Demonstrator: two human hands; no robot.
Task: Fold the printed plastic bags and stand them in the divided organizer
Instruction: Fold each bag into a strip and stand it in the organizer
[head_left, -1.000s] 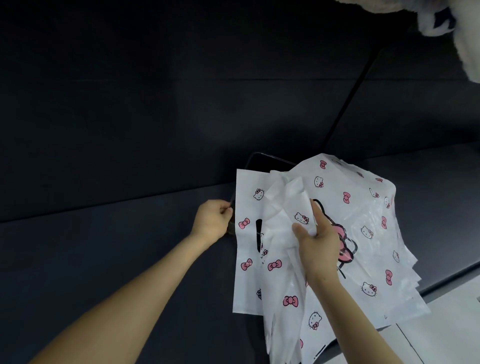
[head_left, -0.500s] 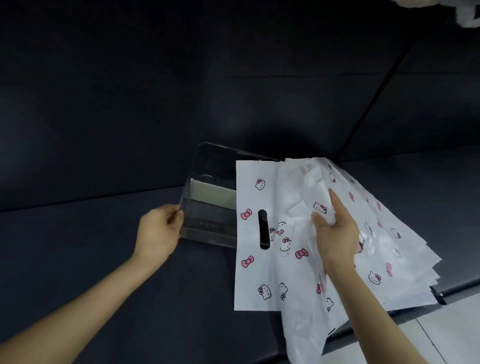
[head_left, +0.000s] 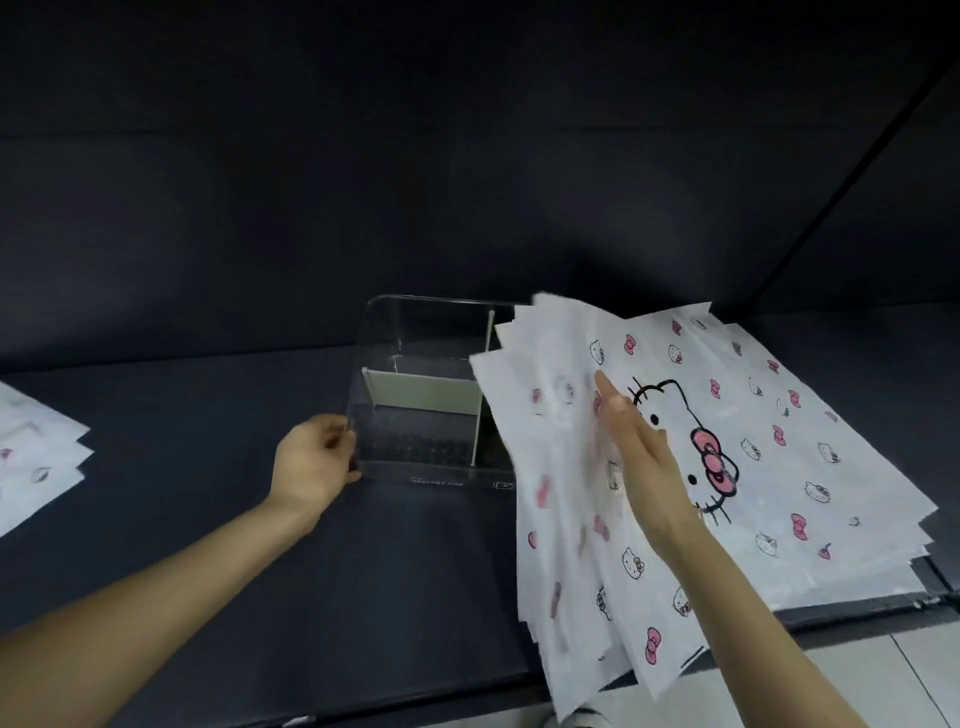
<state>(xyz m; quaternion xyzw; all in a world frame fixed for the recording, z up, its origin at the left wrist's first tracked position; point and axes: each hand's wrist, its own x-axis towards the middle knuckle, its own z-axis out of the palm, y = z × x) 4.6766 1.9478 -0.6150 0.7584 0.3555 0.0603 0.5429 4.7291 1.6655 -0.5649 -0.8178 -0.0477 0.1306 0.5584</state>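
Note:
A clear plastic organizer (head_left: 415, 332) with white dividers stands on the dark table (head_left: 208, 467), its compartments holding nothing I can see. My left hand (head_left: 314, 460) grips its front left corner. To the right lies a fanned stack of white plastic bags (head_left: 753, 467) printed with pink bows and cat faces; their left edge covers the organizer's right side. My right hand (head_left: 636, 447) rests on the stack with fingers stretched out, and the blurred upper bags by its fingers are lifted.
A second small pile of printed bags (head_left: 36, 457) lies at the table's far left edge. A dark wall rises right behind the organizer. The table's front edge runs below the stack, with pale floor (head_left: 883, 670) at the lower right.
My left hand has pulled the organizer leftward out from under the bags. My right hand has lowered the bag stack flat onto the table and its fingers have straightened.

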